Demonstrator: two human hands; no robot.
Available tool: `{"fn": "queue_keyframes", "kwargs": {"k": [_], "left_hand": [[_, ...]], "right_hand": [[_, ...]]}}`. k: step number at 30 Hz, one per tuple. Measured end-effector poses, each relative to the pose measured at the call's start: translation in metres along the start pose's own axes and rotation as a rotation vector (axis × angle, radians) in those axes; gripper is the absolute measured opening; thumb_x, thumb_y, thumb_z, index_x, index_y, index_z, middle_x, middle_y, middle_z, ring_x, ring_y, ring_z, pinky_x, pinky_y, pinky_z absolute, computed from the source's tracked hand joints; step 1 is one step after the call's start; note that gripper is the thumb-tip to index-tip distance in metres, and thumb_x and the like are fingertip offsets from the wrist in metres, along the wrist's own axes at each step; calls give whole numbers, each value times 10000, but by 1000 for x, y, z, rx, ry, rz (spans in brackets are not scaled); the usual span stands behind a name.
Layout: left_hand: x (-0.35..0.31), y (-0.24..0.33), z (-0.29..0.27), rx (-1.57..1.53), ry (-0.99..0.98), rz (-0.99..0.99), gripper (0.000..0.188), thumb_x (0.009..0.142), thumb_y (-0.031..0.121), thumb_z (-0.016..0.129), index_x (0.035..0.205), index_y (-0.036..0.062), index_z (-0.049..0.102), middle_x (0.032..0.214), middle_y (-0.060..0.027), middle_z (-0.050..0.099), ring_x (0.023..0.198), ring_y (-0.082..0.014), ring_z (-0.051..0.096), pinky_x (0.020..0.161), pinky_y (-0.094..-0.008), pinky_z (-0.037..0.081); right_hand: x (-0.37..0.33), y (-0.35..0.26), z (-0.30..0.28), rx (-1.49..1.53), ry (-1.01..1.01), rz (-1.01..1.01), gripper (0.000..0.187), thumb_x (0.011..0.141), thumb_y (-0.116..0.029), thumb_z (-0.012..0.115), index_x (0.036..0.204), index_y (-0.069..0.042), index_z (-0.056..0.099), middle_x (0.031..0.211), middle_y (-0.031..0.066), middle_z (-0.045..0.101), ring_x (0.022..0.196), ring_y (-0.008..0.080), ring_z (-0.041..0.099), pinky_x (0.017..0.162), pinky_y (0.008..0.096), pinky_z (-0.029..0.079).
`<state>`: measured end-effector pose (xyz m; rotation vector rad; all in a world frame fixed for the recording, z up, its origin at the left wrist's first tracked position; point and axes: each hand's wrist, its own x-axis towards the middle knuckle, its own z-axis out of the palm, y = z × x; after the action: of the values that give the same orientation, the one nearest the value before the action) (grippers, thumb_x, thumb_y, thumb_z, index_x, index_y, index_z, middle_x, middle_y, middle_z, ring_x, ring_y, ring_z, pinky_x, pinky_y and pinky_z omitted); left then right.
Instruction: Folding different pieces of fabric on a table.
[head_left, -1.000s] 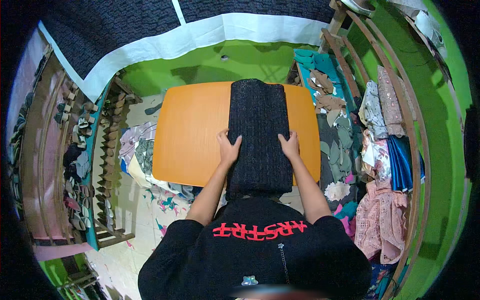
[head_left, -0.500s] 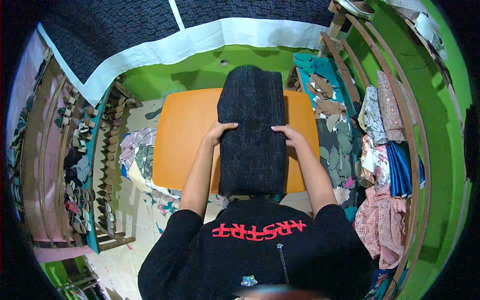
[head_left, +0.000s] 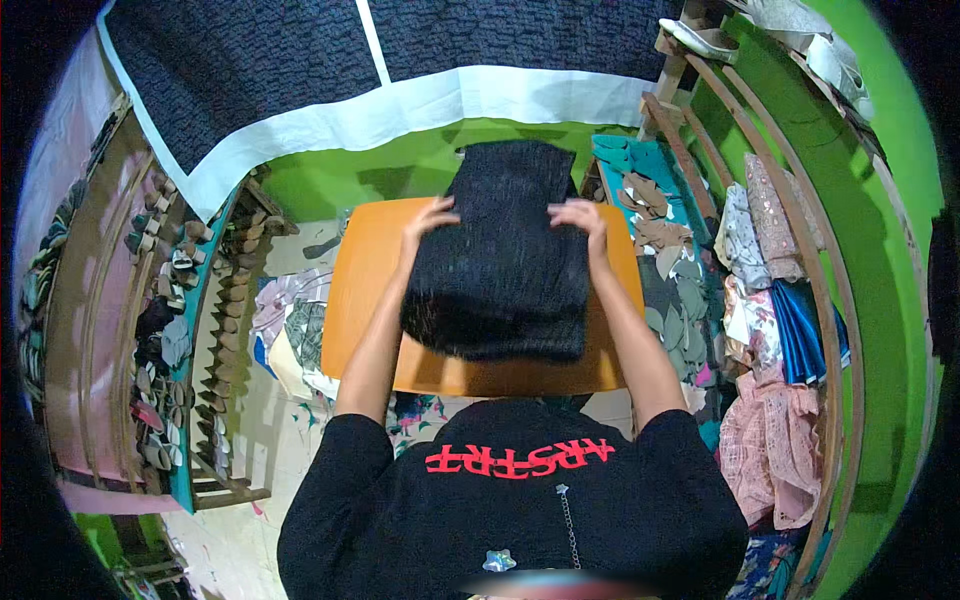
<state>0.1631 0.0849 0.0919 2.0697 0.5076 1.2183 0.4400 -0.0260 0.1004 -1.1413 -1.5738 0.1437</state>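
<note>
I note left hand [head_left: 426,226] and right hand [head_left: 588,222] clamped on folded black fabric [head_left: 502,265]; uneven tension could skew it.

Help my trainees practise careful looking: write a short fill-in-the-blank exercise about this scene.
1. The bare left hand and bare right hand flank a folded, textured cloth coloured ____.
2. Beneath the cloth, the smooth tabletop with rounded corners is coloured ____.
3. The shiny, pleated blue fabric is on the picture's ____ side.

Missing words: black; orange; right.
</note>
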Motion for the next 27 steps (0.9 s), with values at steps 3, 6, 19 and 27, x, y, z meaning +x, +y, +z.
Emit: {"fn": "queue_keyframes", "kwargs": {"k": [3, 6, 19, 27], "left_hand": [[-96, -44, 3, -100, -196, -287, 315, 798, 169, 356, 886, 32, 625, 1190, -134, 456, 1170, -229, 357, 980, -313, 257], [-173, -48, 5, 31, -482, -307, 289, 731, 155, 499, 999, 80, 574, 1244, -127, 398, 1196, -278, 310, 994, -359, 234], [-173, -17, -16, 274, -855, 160, 487, 664, 219, 573, 1130, 109, 489, 1251, -124, 395, 1207, -287, 301, 980, -461, 219], [-202, -48, 11, -199, -289, -950, 317, 803, 284, 504, 875, -15, 580, 670, -69, 576, 608, -117, 520, 564, -258, 430]], "right_hand": [[-96, 4, 16, -224, -246, -45, 176, 685, -31, 481, 766, -79, 630, 969, 64, 604, 971, 278, 517, 889, 397, 367], [-189, 13, 24, -360, -631, 121, 418, 576, 37, 562, 968, -108, 567, 1174, 36, 485, 1119, 280, 409, 938, 447, 314], [-200, -47, 40, -231, -741, 152, 550, 582, 57, 485, 1111, -95, 500, 1118, 42, 526, 1119, 240, 422, 984, 476, 220], [-230, -20, 61, -155, -248, 988, 304, 682, -84, 493, 924, 91, 547, 876, 255, 573, 869, 358, 544, 767, 340, 414]]}}
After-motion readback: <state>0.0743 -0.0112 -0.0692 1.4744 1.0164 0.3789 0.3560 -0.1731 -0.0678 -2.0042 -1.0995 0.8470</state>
